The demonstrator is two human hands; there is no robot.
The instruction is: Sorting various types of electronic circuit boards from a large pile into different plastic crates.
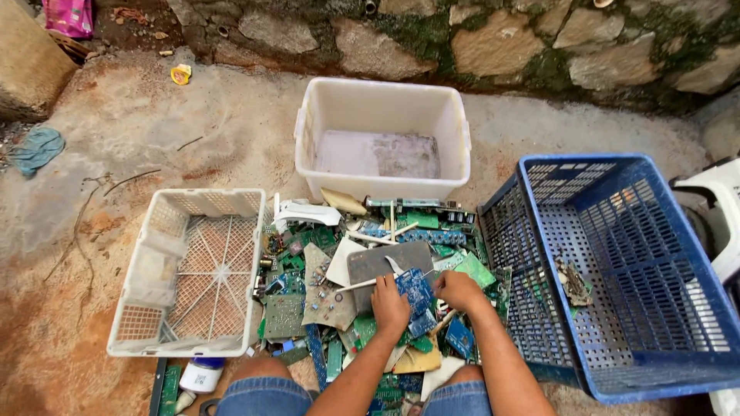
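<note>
Two hands work over one heap of scrap circuit boards (pixel 339 254) on the concrete ground. The left hand (pixel 390 306) lies palm down on a blue circuit board (pixel 416 289), its fingers curled over the board's near left edge and apparently closed on it, though the fingertips are hidden under the hand. The right hand (pixel 458 290) sits just right of that board, its fingers bent inward and pinched at the board's right edge; whether they truly clamp it or only touch it is hard to tell from this angle.

Just beyond the fingers of both hands lies one flat grey panel (pixel 385 262), with a thin white stick (pixel 362 283) crossing its near corner. Around the fingers, green and blue boards overlap too thickly to count.

Three containers ring the heap. One white lattice basket (pixel 166 339) stands well left of the left fingers. One white plastic tub (pixel 383 182) stands beyond the heap, ahead of both hands. One blue perforated crate (pixel 655 308) stands tilted to the right of the right fingers, with one small brownish scrap piece (pixel 573 281) lying on its lower wall.

One white bottle (pixel 200 377) lies near the left knee, partly cut off. The denim-clad knees (pixel 266 397) are cropped by the bottom edge, and a white object (pixel 721 200) at the far right is cut by the frame.
</note>
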